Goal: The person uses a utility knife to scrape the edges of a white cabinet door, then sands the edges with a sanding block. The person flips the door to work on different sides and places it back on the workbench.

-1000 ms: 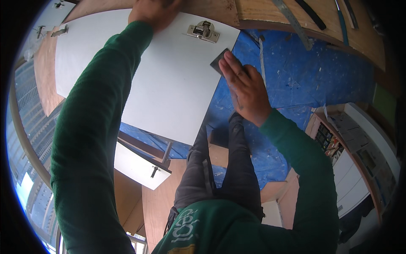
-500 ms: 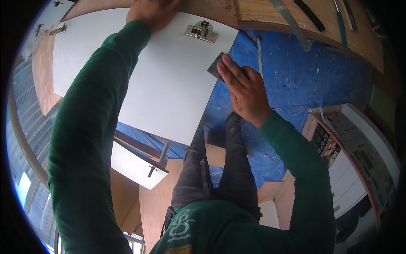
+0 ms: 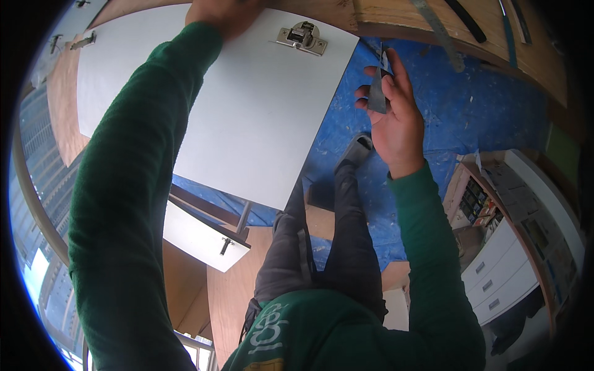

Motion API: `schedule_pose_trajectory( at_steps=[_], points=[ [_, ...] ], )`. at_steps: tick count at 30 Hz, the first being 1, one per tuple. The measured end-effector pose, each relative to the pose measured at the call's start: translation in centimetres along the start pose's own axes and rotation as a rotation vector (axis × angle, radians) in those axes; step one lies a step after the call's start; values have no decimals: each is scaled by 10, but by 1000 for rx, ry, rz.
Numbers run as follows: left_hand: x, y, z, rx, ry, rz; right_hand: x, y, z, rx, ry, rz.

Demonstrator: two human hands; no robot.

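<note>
My left hand [image 3: 226,17] rests at the far edge of a white panel [image 3: 253,117], its fingers hidden at the top of the view. A metal hinge [image 3: 303,38] is fixed near the panel's upper right corner, and another hinge [image 3: 83,42] is at the left. Off the panel's right edge, my right hand [image 3: 396,117] is turned palm up with a flat grey piece [image 3: 378,93] between thumb and fingers.
Blue sheeting [image 3: 470,111] covers the floor. A wooden worktop [image 3: 538,71] at the top right holds a metal rule and other long tools. A white drawer cabinet [image 3: 501,266] stands at right; a smaller white panel with hinge [image 3: 195,226] lies lower left, near a window [image 3: 34,185].
My right hand has turned from palm down on the panel's edge to palm up, moving right and away with the grey piece. A shoe has come into view below it.
</note>
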State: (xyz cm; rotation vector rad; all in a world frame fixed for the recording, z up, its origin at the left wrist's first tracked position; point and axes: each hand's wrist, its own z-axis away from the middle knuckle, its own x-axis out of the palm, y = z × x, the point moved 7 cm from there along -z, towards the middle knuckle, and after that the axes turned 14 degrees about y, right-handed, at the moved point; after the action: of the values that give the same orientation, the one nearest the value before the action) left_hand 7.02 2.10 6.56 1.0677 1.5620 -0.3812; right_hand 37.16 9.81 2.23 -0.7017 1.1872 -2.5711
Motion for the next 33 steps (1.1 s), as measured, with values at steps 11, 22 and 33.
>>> schedule_pose_trajectory(
  at_steps=[11,22,33],
  points=[
    [1,-3,-2,0,3,-6,11,13,-27,-150,100,45],
    [-2,6,-2,-18,25,72,17,52,-12,-492,91,405],
    [-2,6,-2,-11,-9,45,26,22,-37,-520,132,340]
  ],
)
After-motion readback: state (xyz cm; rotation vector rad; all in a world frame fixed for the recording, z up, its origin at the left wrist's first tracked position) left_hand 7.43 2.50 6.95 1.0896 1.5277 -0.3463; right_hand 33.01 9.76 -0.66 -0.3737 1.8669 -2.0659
